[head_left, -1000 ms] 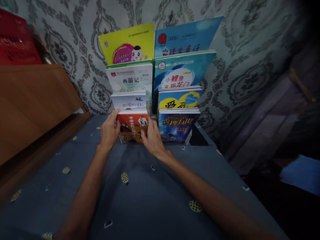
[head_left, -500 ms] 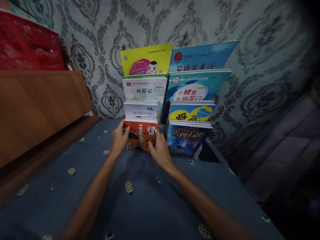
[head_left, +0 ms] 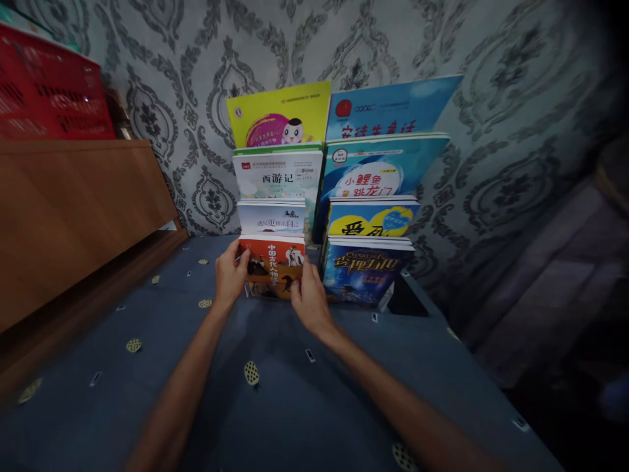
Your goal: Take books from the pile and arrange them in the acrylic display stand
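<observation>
A tiered rack of books stands against the patterned wall, in two columns. My left hand (head_left: 230, 272) grips the left edge of the red-orange book (head_left: 272, 265) in the front left slot. My right hand (head_left: 308, 298) holds the same book at its lower right corner, fingers curled on it. Behind it rise a white book (head_left: 270, 217), another white book (head_left: 280, 174) and a yellow book (head_left: 280, 115). To the right stand a dark blue book (head_left: 363, 272), a yellow-and-blue book (head_left: 371, 219) and two light blue books (head_left: 378, 167).
The rack rests on a blue cloth with small yellow dots (head_left: 275, 400). A wooden board (head_left: 73, 210) runs along the left, with a red crate (head_left: 49, 92) on top. Dark curtains or furniture (head_left: 555, 275) fill the right side.
The view shifted slightly between frames. Both hands stay on the red-orange book; my right hand slid a little lower on its right corner.
</observation>
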`<state>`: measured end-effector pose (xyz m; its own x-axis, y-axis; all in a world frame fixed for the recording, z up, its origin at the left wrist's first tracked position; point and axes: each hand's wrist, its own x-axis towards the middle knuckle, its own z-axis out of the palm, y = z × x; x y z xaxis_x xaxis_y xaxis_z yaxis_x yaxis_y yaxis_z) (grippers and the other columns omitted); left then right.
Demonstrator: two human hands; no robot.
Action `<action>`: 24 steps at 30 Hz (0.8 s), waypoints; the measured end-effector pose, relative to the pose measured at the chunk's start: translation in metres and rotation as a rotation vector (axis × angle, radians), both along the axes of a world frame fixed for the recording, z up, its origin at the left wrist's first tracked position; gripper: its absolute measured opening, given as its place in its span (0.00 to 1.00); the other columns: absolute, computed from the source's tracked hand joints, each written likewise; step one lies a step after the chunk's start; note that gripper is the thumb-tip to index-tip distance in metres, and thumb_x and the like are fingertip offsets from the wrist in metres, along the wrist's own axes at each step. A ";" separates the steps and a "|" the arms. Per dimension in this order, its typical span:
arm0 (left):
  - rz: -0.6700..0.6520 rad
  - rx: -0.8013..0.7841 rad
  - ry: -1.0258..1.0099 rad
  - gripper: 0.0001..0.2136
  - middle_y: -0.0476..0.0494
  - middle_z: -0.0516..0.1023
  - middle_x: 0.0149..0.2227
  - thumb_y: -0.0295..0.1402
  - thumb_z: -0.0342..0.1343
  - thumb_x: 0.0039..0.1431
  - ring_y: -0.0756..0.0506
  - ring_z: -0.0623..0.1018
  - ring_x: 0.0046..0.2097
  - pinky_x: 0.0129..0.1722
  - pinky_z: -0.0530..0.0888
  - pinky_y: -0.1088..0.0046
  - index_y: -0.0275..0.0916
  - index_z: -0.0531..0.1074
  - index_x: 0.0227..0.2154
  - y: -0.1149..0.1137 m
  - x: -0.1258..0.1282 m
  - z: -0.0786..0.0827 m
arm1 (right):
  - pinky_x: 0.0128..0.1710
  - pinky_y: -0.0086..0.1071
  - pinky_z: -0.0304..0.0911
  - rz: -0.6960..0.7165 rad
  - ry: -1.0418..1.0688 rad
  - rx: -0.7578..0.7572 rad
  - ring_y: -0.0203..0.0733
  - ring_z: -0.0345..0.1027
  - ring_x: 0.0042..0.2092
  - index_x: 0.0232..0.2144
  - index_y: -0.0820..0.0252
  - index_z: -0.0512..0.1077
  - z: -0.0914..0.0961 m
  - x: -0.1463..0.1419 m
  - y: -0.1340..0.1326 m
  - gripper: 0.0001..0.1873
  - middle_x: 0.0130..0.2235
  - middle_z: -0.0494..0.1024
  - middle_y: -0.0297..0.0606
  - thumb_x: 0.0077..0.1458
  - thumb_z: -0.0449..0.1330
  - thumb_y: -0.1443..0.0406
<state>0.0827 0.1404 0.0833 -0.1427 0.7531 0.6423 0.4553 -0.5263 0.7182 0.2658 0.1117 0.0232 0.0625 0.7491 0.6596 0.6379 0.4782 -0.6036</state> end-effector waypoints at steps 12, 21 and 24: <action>-0.020 -0.017 0.111 0.20 0.38 0.83 0.47 0.37 0.54 0.60 0.41 0.81 0.47 0.47 0.77 0.66 0.35 0.73 0.53 -0.006 -0.006 0.003 | 0.63 0.45 0.62 -0.026 -0.158 -0.305 0.54 0.65 0.61 0.65 0.76 0.57 0.016 0.005 -0.021 0.32 0.57 0.71 0.60 0.60 0.49 0.71; 0.132 -0.083 0.353 0.12 0.41 0.83 0.39 0.35 0.54 0.58 0.41 0.82 0.40 0.41 0.78 0.66 0.39 0.74 0.44 -0.015 -0.005 0.015 | 0.57 0.40 0.63 -0.087 -0.355 -0.475 0.53 0.72 0.54 0.58 0.74 0.66 0.049 0.008 -0.040 0.23 0.52 0.79 0.56 0.63 0.51 0.69; 0.125 -0.094 0.346 0.11 0.41 0.83 0.38 0.36 0.54 0.57 0.41 0.82 0.40 0.39 0.78 0.67 0.39 0.73 0.42 -0.015 -0.005 0.016 | 0.53 0.39 0.65 -0.073 -0.297 -0.489 0.51 0.74 0.51 0.56 0.69 0.68 0.051 0.011 -0.037 0.20 0.50 0.79 0.53 0.62 0.52 0.67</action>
<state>0.0776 0.1251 0.0994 -0.0242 0.8016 0.5974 0.7361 -0.3900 0.5532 0.2769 0.0748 0.0743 -0.0091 0.9719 0.2352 0.8346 0.1370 -0.5336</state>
